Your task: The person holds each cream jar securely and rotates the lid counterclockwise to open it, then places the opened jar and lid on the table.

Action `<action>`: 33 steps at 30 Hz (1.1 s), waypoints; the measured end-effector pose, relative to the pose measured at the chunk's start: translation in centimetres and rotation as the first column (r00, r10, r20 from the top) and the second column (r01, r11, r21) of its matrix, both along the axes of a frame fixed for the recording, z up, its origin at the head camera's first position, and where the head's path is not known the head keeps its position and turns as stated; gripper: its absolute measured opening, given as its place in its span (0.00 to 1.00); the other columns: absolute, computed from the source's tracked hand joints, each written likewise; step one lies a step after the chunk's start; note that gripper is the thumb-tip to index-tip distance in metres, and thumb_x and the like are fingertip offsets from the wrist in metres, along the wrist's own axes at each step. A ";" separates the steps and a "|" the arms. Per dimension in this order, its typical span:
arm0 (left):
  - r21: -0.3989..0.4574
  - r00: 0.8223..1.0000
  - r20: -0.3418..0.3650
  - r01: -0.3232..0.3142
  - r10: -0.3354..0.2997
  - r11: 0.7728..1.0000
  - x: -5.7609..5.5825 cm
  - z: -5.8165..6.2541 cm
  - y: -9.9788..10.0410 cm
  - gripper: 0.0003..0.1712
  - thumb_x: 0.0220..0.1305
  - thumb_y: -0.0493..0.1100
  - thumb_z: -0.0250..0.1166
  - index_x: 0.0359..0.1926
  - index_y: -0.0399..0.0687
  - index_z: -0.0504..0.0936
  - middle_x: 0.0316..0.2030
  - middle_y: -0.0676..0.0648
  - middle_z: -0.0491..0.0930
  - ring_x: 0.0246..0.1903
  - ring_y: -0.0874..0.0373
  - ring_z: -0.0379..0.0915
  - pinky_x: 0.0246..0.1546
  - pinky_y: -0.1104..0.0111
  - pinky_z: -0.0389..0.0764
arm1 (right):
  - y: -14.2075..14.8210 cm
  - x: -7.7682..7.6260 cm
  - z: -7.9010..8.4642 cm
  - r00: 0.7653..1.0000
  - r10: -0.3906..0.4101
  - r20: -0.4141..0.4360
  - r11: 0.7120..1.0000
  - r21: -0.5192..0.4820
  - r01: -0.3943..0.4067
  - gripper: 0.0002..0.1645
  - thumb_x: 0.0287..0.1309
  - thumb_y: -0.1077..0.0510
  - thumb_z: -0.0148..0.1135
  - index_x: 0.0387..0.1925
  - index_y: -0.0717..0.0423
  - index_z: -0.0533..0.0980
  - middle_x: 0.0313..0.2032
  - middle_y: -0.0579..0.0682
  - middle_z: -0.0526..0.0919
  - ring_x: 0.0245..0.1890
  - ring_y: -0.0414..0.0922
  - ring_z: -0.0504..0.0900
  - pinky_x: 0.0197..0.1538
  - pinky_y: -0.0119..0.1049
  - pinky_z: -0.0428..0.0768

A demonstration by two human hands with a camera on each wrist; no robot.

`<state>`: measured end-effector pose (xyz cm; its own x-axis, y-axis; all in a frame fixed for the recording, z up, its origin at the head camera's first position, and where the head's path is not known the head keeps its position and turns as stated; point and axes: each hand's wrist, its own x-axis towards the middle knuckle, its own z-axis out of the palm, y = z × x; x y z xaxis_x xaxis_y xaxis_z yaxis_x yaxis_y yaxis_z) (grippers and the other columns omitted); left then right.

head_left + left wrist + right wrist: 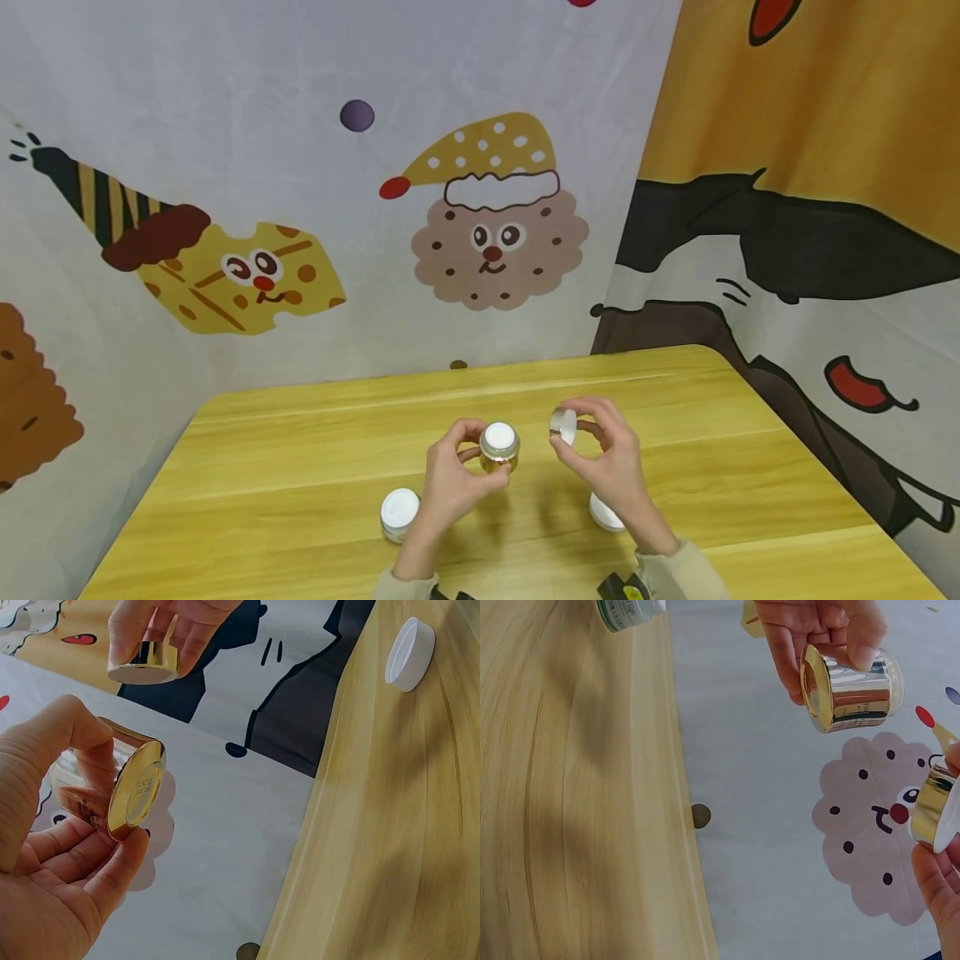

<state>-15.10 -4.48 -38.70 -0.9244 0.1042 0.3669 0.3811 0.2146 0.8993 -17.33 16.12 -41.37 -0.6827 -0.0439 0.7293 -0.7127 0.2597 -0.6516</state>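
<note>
My left hand (457, 475) grips a small shiny gold cosmetic jar (135, 784) round its sides, held up above the table. Its top is uncovered in the head view, showing a white round surface. To the right of it, my right hand (611, 454) pinches a gold lid (934, 806) with a white inside between thumb and fingers. Lid and jar are apart, with a gap between them. In the right wrist view only part of the right hand shows at the edge.
On the wooden table (300, 467), a second jar (400, 510) with a white top stands left of my left forearm. A white lid (606, 513) lies under my right wrist, partly hidden by it. Behind the table hangs a cloth (262, 67) printed with cartoon figures.
</note>
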 end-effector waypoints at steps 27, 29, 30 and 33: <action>0.027 1.000 -0.017 0.012 -0.012 1.000 -1.8 -3.7 -0.1 0.23 0.37 0.31 0.71 0.40 0.44 0.77 0.35 0.50 0.78 0.39 0.55 0.72 0.39 0.69 0.82 | 0.0 -0.1 -1.6 0.974 -0.202 -0.099 0.947 0.234 0.220 0.28 0.27 0.71 0.76 0.40 0.63 0.81 0.36 0.55 0.78 0.31 0.45 0.76 0.30 0.28 0.78; 0.028 1.000 -0.020 0.013 -0.013 1.000 -1.8 -3.7 -0.1 0.23 0.37 0.31 0.71 0.40 0.43 0.77 0.35 0.49 0.78 0.39 0.55 0.72 0.39 0.68 0.82 | 0.0 -0.2 -1.9 0.974 -0.208 -0.087 0.943 0.247 0.223 0.27 0.27 0.70 0.76 0.40 0.63 0.81 0.36 0.54 0.77 0.31 0.45 0.76 0.29 0.29 0.78; 0.028 1.000 -0.019 0.014 -0.013 1.000 -1.8 -3.7 -0.1 0.23 0.37 0.31 0.71 0.40 0.43 0.77 0.35 0.49 0.78 0.39 0.55 0.72 0.39 0.68 0.82 | 0.1 -0.3 -2.1 0.974 -0.212 -0.085 0.940 0.253 0.227 0.27 0.27 0.70 0.76 0.39 0.63 0.81 0.36 0.54 0.77 0.31 0.44 0.76 0.29 0.29 0.78; 0.020 1.000 -0.013 0.011 -0.011 1.000 -1.8 -3.7 -0.1 0.23 0.37 0.31 0.71 0.40 0.42 0.77 0.36 0.48 0.78 0.40 0.54 0.72 0.40 0.68 0.82 | 0.1 -0.4 -2.6 0.973 -0.218 -0.076 0.935 0.270 0.231 0.27 0.26 0.70 0.77 0.38 0.63 0.81 0.35 0.55 0.77 0.31 0.44 0.76 0.28 0.30 0.79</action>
